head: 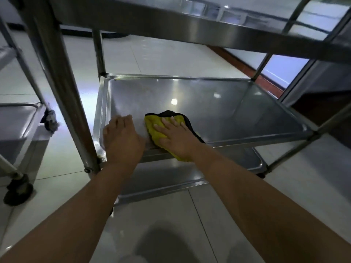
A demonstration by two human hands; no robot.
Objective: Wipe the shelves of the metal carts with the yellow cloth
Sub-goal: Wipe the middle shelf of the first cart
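A metal cart stands in front of me with its middle shelf (218, 103) at arm's reach. A yellow cloth (154, 128) with a dark edge lies near the shelf's front rim and hangs a little over it. My right hand (175, 136) presses flat on the cloth with straight, spread fingers. My left hand (121, 138) rests on the bare shelf just left of the cloth, near the front left corner, fingers loosely bent and holding nothing. The cart's top shelf (171, 21) overhangs the scene, and the bottom shelf (171, 179) shows below my wrists.
A thick cart post (62, 82) rises just left of my left hand. A second metal cart (17, 122) with a castor wheel (18, 192) stands at the left. The floor is pale tile. A window or glass door (283, 71) lies at the right rear.
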